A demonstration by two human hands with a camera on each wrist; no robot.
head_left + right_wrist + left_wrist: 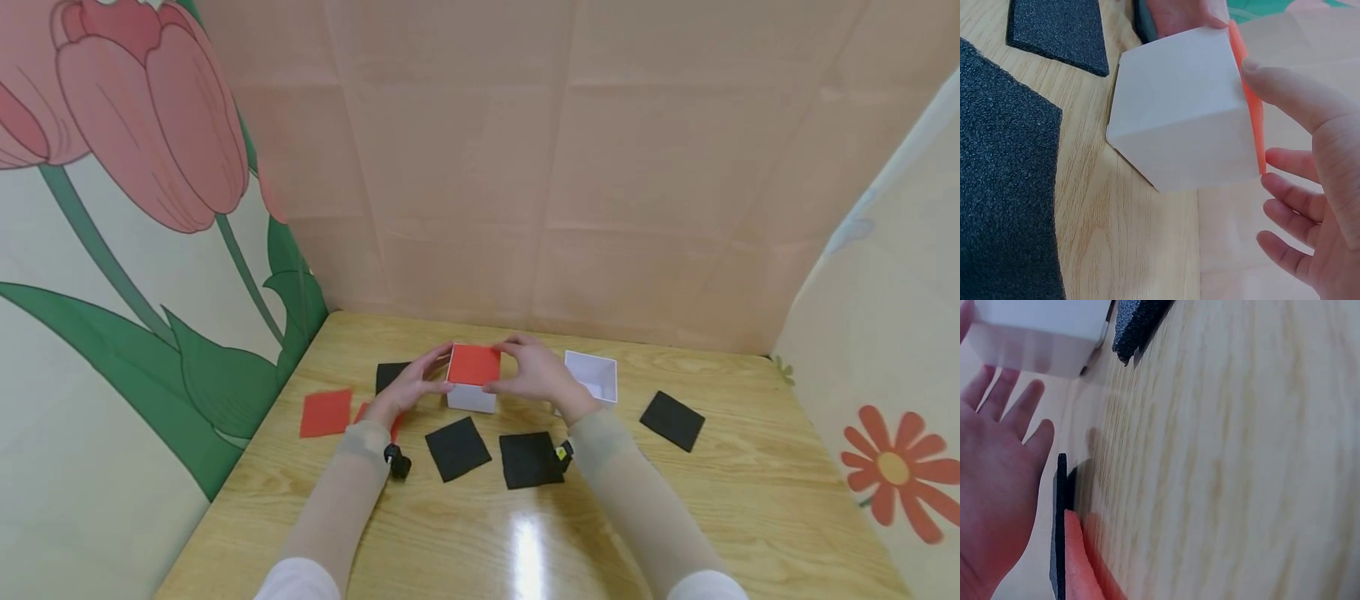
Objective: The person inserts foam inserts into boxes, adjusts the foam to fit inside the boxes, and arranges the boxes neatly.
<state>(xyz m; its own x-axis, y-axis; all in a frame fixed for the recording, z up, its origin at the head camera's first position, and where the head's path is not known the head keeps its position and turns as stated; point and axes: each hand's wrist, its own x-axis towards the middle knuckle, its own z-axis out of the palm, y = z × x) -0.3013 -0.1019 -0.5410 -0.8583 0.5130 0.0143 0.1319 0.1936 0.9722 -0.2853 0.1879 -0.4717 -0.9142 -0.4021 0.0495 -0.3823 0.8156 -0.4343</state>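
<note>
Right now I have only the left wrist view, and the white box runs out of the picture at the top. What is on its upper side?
Observer: A red square lies across the top of the white box.
Operator: Is anything at that square's right side?
Observer: Yes, the right hand is there, with its thumb at the square's edge.
Operator: And farther right on the table?
Observer: The head view shows an open white container standing to the right of the white box.
</note>
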